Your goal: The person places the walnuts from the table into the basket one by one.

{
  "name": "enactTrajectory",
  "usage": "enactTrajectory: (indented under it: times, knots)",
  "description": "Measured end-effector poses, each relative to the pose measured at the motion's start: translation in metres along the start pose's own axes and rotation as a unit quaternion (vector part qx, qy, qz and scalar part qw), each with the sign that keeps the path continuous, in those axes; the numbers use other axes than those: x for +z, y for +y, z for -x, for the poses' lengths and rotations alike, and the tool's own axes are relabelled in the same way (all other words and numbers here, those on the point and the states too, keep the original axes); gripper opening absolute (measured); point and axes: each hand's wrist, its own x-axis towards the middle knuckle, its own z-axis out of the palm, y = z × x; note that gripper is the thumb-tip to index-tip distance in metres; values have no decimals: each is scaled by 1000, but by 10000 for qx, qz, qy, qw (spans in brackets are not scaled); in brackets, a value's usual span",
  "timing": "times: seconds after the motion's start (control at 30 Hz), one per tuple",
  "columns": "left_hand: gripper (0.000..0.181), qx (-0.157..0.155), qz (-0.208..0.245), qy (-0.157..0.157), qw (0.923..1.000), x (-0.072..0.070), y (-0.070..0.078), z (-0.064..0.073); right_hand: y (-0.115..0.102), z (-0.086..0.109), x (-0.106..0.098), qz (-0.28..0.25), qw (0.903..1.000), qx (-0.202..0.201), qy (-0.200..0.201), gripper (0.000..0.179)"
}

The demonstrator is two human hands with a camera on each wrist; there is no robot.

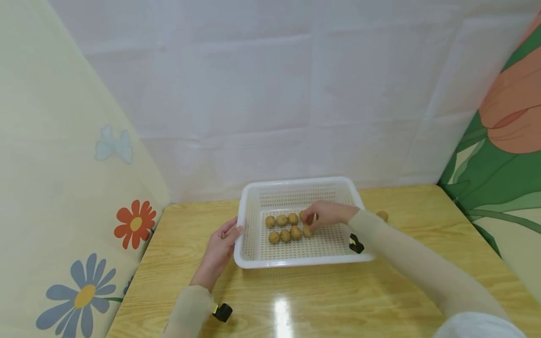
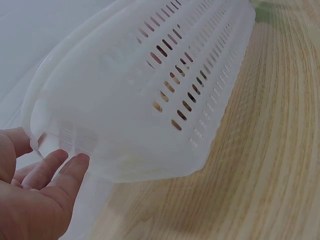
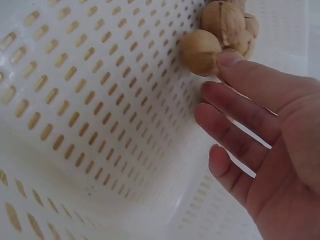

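Observation:
A white perforated plastic basket (image 1: 296,264) stands on the wooden table with two short rows of walnuts (image 1: 295,232) on its floor. At its left end my left hand (image 1: 221,244) grips the rim, thumb over the edge and fingers against the outer wall (image 2: 115,100). My right hand (image 1: 327,213) reaches inside over the right end of the rows. In the right wrist view, thumb and a fingertip pinch the edge of a walnut (image 3: 200,52), while the other fingers are bent loosely. More walnuts (image 3: 223,22) sit close behind it.
Another walnut (image 1: 382,216) lies on the table (image 1: 321,300) outside the basket, to its right and partly behind my forearm. A white cloth backdrop (image 1: 253,103) rises behind the table, with flower-patterned panels (image 1: 84,295) on both sides.

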Motion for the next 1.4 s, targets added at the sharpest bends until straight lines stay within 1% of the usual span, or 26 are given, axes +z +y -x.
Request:
enactTrajectory:
  times: [0.07,0.2,0.3,0.47,0.57,0.7,0.83,1.0,1.13,1.27,1.4]
  knots:
    - [52,1,-19,-11,10000,0,1,1,-1,4,-5,-93,10000,-11,34,30]
    - [51,7,-23,14,10000,0,0,2,-1,12,-17,0,9997,-142,209,26]
    - [51,12,-31,52,10000,1,0,2,-2,20,-29,-17,9991,-151,391,27]
    - [52,13,-70,91,9999,0,-1,2,2,40,-47,-80,9967,-259,769,26]
    - [52,23,-51,55,10000,0,-2,1,6,55,-55,-43,9948,-331,967,24]
    - [52,22,28,38,10000,0,-1,-1,11,80,-63,15,9934,-113,1143,24]
    - [52,43,5,24,10000,0,0,-2,19,108,-66,50,9895,171,1435,25]
    - [52,51,-49,-2,10000,0,2,0,33,140,-66,-97,9804,529,1893,28]
    - [52,33,-47,-2,10000,0,2,0,46,159,-60,-268,9767,813,1968,32]
    - [52,24,-28,21,10000,0,1,0,60,172,-46,-322,9718,1084,2068,37]
    - [50,-27,34,74,10000,1,0,1,77,177,-26,-234,9640,1367,2270,41]
